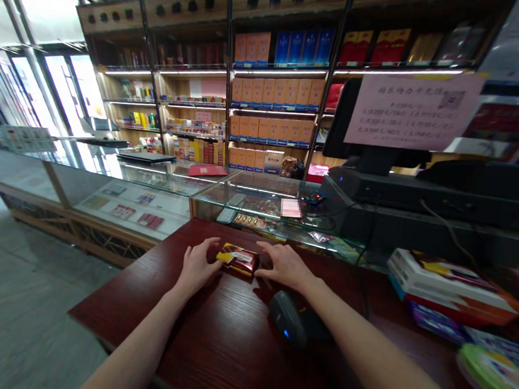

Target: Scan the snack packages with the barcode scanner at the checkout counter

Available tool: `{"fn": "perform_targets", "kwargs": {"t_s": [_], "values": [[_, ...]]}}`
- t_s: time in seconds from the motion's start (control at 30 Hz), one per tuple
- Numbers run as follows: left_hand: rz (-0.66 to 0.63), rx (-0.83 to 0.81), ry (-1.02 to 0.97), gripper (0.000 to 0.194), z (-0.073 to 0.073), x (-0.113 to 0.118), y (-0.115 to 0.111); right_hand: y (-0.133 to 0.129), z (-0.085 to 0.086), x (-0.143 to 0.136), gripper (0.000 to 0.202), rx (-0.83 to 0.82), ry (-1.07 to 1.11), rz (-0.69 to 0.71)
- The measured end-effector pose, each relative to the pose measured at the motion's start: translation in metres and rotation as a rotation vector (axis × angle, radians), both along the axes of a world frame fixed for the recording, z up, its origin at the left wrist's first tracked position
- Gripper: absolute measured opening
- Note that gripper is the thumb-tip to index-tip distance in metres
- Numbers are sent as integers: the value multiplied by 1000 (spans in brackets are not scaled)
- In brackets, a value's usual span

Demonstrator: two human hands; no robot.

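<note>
A snack packet [239,259] in a yellow and dark red shiny wrapper lies flat on the dark red wooden counter [218,334]. At its left end is my left hand [198,265], thumb and fingers apart, with the thumb tip close to the wrapper; contact is hard to tell. My right hand [287,266] is at the opposite end, its thumb and index finger spread around the packet's right edge without a visible grip. A black handheld barcode scanner [287,318] with a blue light rests below my right hand, beside the right forearm.
Beyond the counter stand glass display cases [126,200]. At right are a monitor [342,123] bearing a pink paper sign [412,110], a stack of boxes [449,285], a purple packet [436,321] and a green round item [495,377]. Stocked shelves [274,109] line the wall.
</note>
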State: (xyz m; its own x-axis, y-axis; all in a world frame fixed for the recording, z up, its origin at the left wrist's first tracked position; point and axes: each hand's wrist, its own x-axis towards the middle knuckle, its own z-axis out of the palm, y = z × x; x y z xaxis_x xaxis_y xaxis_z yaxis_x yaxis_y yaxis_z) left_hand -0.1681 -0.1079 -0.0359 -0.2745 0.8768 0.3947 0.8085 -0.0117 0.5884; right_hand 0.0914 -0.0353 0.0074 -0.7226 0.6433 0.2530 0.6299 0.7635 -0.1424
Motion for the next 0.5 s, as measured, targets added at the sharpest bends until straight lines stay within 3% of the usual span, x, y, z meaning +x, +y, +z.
{"fn": "perform_targets", "kwargs": {"t_s": [0.3, 0.5], "values": [[-111, 75, 38, 30, 11, 7, 10, -11, 5, 34, 51, 29, 56, -55], [-167, 52, 118, 26, 30, 33, 15, -13, 8, 64, 48, 53, 91, -94]]}}
